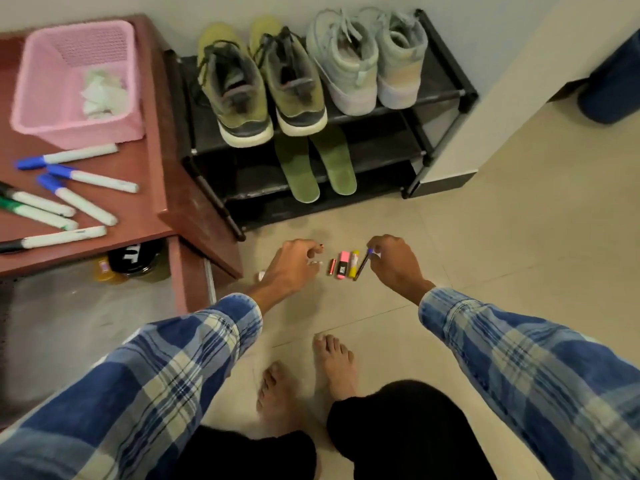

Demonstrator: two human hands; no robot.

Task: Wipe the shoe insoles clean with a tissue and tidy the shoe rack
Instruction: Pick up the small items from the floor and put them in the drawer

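Observation:
A black shoe rack (446, 95) stands against the wall. On its top shelf sit a pair of olive sneakers (242, 95) and a pair of pale grey high-tops (349, 71). Two green insoles (298, 171) lie on the shelf below, heels sticking out. On the floor in front lie small items: a red battery (331, 266), a pink highlighter (343, 265) and a yellow tube (354, 265). My right hand (393, 263) pinches a dark pen (362, 268) by its top end. My left hand (294, 263) hovers with curled fingers over something small and white on the tiles.
A reddish wooden table (149, 188) at left carries a pink basket (72, 88) with crumpled tissues (102, 93) and several markers (86, 178). Jars sit under it. My bare feet (308, 372) are on the beige tiles. A dark blue bin (613, 84) stands far right.

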